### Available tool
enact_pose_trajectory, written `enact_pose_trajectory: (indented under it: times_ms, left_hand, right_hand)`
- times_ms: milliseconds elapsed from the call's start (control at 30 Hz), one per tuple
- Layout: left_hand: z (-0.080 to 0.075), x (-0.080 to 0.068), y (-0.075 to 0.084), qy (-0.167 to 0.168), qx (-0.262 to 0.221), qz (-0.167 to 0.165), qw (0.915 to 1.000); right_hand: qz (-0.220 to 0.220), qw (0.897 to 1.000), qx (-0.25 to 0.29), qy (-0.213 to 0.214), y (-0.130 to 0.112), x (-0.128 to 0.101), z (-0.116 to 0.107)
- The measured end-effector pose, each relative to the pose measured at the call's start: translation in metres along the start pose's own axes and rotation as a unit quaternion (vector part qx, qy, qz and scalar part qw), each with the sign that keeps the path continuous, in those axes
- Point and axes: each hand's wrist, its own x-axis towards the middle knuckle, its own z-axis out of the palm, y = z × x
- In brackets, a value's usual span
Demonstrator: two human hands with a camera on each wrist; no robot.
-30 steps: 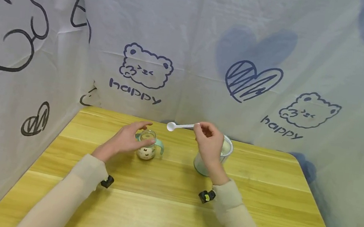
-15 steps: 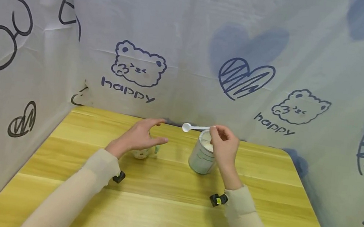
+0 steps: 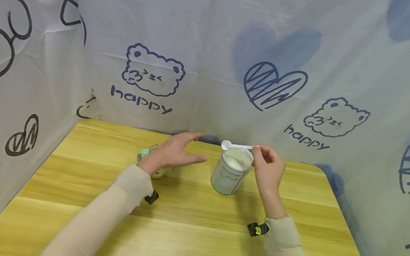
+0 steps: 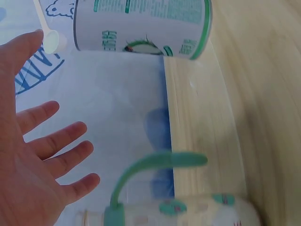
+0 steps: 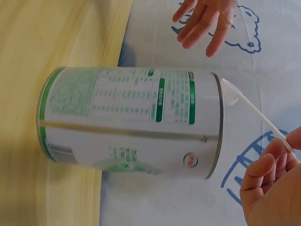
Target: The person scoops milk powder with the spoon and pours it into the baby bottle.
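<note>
My right hand (image 3: 270, 166) pinches the handle end of a white measuring scoop (image 3: 239, 146), held level over the mouth of an open can of pale powder (image 3: 227, 177). In the right wrist view the scoop (image 5: 258, 113) slants just past the can's rim. My left hand (image 3: 177, 152) hovers between the can and a small baby bottle (image 3: 159, 172), fingers spread and holding nothing. The hand partly covers the bottle in the head view. In the left wrist view the bottle's green handle (image 4: 155, 165) shows below the spread fingers (image 4: 66, 141).
The can and bottle stand on a yellow wooden table (image 3: 191, 237), toward its back edge. A pale cloth (image 3: 213, 60) with printed bears and hearts hangs behind it and along both sides.
My right hand has carried the scoop rightward, from near the bottle to over the can. My left hand has left the bottle's side and moved right toward the can.
</note>
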Motion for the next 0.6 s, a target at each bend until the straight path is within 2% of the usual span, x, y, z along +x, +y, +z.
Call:
enact_pose_trajectory:
  times_ms: [300,600]
  left_hand:
    - [0.017,0.018,0.016,-0.018,-0.009,0.011,0.9997]
    - [0.029,0.027,0.027,-0.033,-0.017,0.023,0.9990]
  right_hand:
    - [-0.007,1.000,-0.002,0.009,0.004,0.002,-0.015]
    - [-0.006,1.000,-0.021,0.013,0.008,0.002,-0.028]
